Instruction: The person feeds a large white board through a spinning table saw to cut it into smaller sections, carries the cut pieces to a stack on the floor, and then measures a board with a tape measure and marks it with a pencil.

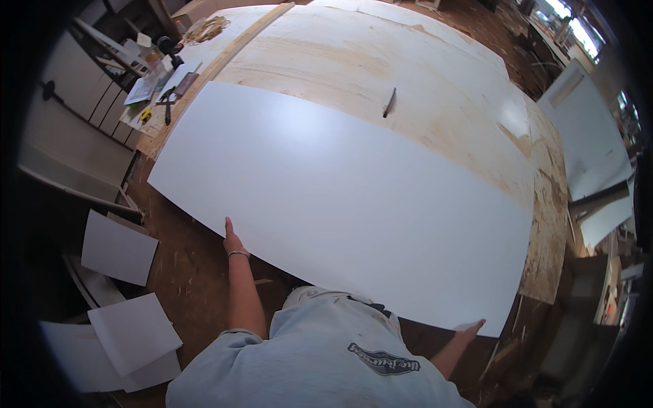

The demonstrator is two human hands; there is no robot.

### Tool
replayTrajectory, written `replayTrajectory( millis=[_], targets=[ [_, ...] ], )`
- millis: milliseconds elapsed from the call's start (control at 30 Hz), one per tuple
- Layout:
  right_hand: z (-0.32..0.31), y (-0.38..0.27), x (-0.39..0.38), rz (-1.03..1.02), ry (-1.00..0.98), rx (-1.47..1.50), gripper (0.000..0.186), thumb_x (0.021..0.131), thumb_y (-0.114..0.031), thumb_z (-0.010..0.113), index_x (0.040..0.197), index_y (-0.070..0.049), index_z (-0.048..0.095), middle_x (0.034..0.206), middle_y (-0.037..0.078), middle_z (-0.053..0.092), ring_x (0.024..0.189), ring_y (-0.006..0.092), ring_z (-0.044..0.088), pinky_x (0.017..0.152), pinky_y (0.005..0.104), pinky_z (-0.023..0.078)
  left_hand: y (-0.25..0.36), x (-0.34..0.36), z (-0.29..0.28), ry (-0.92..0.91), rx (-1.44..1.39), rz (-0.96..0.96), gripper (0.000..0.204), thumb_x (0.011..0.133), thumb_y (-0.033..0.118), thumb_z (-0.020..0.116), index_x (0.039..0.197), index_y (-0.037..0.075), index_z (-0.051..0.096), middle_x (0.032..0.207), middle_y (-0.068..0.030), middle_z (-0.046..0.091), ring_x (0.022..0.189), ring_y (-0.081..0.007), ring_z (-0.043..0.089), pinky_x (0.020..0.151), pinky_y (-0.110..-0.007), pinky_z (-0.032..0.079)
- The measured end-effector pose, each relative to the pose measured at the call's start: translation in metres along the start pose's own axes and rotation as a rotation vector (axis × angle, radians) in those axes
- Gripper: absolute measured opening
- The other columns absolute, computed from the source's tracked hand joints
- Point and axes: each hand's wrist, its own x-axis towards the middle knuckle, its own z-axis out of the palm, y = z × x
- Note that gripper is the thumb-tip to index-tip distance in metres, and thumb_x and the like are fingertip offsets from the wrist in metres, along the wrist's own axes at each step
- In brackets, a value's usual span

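A large white rectangular panel (340, 204) lies across the near part of a worktable, its near edge reaching over the side toward my body. My left hand (233, 239), with a bracelet at the wrist, grips that near edge left of my body, thumb on top and the other fingers hidden beneath. Near the panel's right corner, my right hand (471, 330) holds the same edge, its thumb over the top and its fingers underneath. Beyond the panel's far edge a slim dark pen-like tool (389, 103) rests on the worktable.
The worn white worktable (435, 75) has a wooden strip (238, 42) along its left side. Pliers (167, 105), a yellow tape measure (145, 115) and papers crowd a left ledge. White board pieces (135, 333) lie low at left. Another white panel (592, 129) leans at right.
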Motion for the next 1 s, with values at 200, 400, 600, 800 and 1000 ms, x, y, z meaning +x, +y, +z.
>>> replayTrajectory(
  millis=[200,400,600,800,1000],
  targets=[
    [0.016,0.001,0.006,-0.026,0.087,-0.058,0.074,0.099,-0.05,0.065,0.147,0.003,0.046,0.148,0.011,0.053,0.13,0.0316,0.053,0.112,0.0455,0.043,-0.013,0.026,0.011,-0.108,-0.093,0.04,0.082,0.087,0.056,0.075,0.134,-0.008,0.056,0.13,-0.0167,0.064,0.111,-0.0329,0.066,0.097,-0.048,0.056],
    [0.05,-0.002,0.004,-0.032,0.138,-0.053,0.075,0.096,-0.05,0.069,0.142,0.006,0.05,0.141,0.014,0.058,0.126,0.0331,0.057,0.107,0.0476,0.048,-0.013,0.03,0.035,-0.15,-0.169,0.045,0.075,0.091,0.05,0.074,0.135,-0.007,0.056,0.132,-0.016,0.064,0.112,-0.0335,0.066,0.096,-0.047,0.056],
    [0.066,0.003,0.017,-0.072,0.188,-0.063,0.074,0.096,-0.048,0.071,0.139,0.009,0.05,0.137,0.016,0.06,0.12,0.0342,0.061,0.102,0.0472,0.052,-0.009,0.035,0.051,-0.159,-0.166,0.041,0.072,0.092,0.05,0.072,0.138,-0.003,0.056,0.135,-0.0144,0.063,0.117,-0.0327,0.064,0.099,-0.046,0.053],
    [0.087,0.003,0.02,-0.095,0.212,-0.063,0.075,0.095,-0.048,0.071,0.138,0.01,0.049,0.136,0.016,0.06,0.119,0.0341,0.062,0.101,0.0481,0.053,-0.01,0.034,0.077,-0.144,-0.103,0.052,0.072,0.094,0.051,0.07,0.139,-0.003,0.054,0.138,-0.0145,0.061,0.117,-0.033,0.063,0.1,-0.046,0.053],
    [0.108,0.006,0.028,-0.112,0.223,-0.08,0.081,0.093,-0.052,0.072,0.138,0.012,0.048,0.133,0.017,0.061,0.113,0.0343,0.065,0.097,0.0472,0.056,-0.01,0.046,0.091,-0.214,-0.116,0.026,0.075,0.096,0.054,0.065,0.142,-0.003,0.051,0.141,-0.015,0.059,0.12,-0.0337,0.062,0.102,-0.046,0.052]
  ],
)
